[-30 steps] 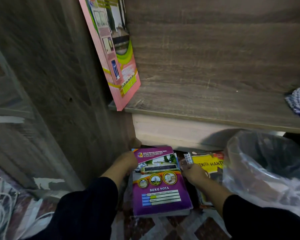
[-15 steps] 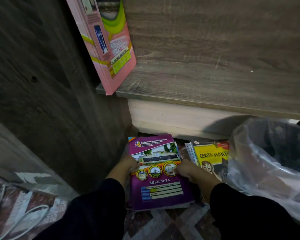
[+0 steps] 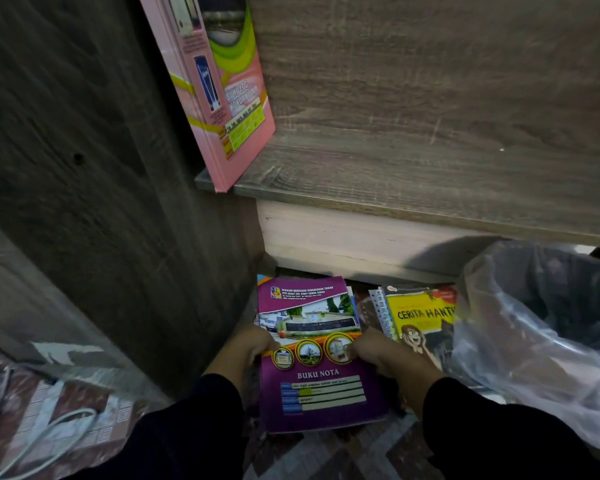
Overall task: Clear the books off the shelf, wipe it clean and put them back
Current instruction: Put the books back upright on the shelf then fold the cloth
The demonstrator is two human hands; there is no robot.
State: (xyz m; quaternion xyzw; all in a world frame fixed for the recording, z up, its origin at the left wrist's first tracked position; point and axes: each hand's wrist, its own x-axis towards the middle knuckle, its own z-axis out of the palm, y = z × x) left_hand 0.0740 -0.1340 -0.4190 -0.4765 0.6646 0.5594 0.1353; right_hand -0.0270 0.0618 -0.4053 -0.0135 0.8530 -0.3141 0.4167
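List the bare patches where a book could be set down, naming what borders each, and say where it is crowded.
Free: the shelf board, from the leaning pink book rightward to the frame edge. Crowded: the floor below, where both hands hold the purple book, squeezed between the cabinet side, the yellow book and the plastic bag.

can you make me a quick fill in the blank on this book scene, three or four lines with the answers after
1. Both hands grip the purple book titled BUKU ____.
2. The pink book leans at the ____ end of the shelf.
3. The book with the yellow cover lies to the ____ of the purple one.
4. The clear plastic bag sits at the far ____ of the view.

Missing words: NOTA; left; right; right
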